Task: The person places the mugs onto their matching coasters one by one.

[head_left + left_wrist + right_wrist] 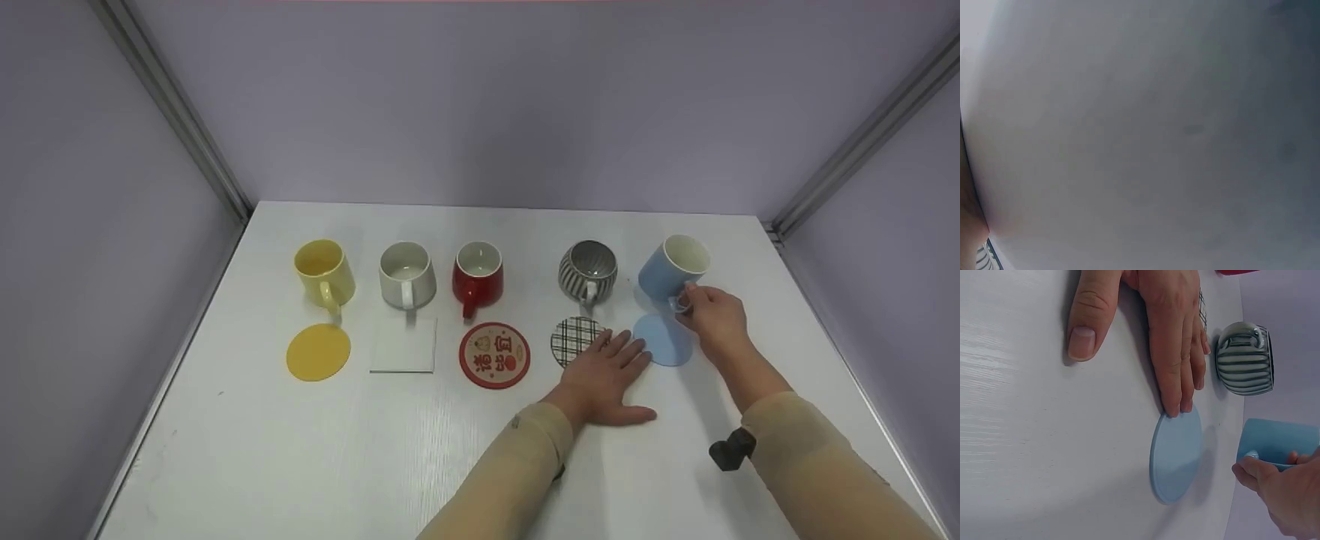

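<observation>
My right hand [716,319] pinches the handle of a light blue mug [664,271]. In the right wrist view this mug [1275,439] appears raised off the table and tilted. My left hand [604,379] lies flat with spread fingers, its fingertips touching the edge of a round blue coaster [1176,455]. Partly under that hand is a round plaid coaster [574,337]. Behind it stands a grey striped mug [587,274], handle toward me. The left wrist view is mostly a blurred pale surface.
Further left stand a red mug [480,285], a white mug [407,277] and a yellow mug [326,274]. In front of them lie a red-rimmed coaster [495,356], a square white coaster [403,349] and a yellow coaster [319,352]. Walls [517,105] enclose the white table [337,450].
</observation>
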A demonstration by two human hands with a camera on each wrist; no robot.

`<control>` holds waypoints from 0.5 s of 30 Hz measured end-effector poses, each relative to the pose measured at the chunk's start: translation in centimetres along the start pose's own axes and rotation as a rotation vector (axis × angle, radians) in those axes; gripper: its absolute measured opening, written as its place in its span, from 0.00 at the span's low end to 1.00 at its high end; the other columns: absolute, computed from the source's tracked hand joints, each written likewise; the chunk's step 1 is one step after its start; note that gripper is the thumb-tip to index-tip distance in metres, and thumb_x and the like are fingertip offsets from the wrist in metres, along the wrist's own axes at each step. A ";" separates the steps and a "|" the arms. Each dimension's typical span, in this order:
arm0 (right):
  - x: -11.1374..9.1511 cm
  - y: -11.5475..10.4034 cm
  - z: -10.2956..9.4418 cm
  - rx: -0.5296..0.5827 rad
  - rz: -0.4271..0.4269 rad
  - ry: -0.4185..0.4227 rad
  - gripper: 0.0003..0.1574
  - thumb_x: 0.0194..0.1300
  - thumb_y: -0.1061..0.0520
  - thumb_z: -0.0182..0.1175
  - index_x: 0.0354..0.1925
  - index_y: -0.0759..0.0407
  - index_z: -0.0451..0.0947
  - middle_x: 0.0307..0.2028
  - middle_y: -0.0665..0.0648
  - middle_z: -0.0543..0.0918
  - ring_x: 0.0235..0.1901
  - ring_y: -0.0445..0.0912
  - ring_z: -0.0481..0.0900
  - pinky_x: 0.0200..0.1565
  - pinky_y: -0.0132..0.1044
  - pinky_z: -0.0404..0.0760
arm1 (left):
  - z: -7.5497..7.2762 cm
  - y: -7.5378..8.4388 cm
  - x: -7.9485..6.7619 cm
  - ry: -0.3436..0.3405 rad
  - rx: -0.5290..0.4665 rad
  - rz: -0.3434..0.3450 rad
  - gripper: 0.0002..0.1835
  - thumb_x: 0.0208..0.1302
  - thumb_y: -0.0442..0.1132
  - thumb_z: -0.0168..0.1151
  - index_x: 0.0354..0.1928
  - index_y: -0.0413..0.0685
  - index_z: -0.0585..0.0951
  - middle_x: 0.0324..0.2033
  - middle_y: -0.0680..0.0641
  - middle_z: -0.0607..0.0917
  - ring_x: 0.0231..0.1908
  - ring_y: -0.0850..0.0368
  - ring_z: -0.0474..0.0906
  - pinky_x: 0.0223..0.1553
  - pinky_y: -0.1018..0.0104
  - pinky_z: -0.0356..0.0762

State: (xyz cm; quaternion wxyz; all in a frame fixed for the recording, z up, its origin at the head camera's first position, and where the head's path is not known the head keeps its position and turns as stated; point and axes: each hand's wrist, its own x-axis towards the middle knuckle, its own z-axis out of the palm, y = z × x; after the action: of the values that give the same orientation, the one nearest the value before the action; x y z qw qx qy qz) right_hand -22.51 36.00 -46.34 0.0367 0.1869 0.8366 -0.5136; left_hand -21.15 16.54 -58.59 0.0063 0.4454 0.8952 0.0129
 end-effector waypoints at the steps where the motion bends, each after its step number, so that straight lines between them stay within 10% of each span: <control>1: -0.2 0.0 0.0 0.004 -0.002 0.003 0.40 0.88 0.42 0.37 0.72 0.77 0.65 0.72 0.75 0.68 0.74 0.64 0.67 0.70 0.46 0.73 | 0.0 0.0 0.0 -0.001 0.003 0.000 0.55 0.67 0.85 0.28 0.87 0.62 0.48 0.85 0.56 0.46 0.84 0.55 0.36 0.81 0.56 0.33; 15: -2.1 0.3 -0.2 0.032 0.001 0.014 0.42 0.88 0.41 0.37 0.76 0.75 0.61 0.73 0.75 0.66 0.76 0.65 0.65 0.68 0.45 0.74 | 0.3 -0.1 0.2 0.007 -0.018 0.007 0.55 0.66 0.85 0.28 0.87 0.62 0.47 0.85 0.56 0.45 0.84 0.55 0.35 0.81 0.55 0.32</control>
State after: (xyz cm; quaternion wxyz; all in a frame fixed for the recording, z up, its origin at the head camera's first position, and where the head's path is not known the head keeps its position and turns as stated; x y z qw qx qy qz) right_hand -20.42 35.70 -46.01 0.0283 0.1915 0.8283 -0.5257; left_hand -21.32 16.63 -58.93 0.0073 0.4482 0.8936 0.0225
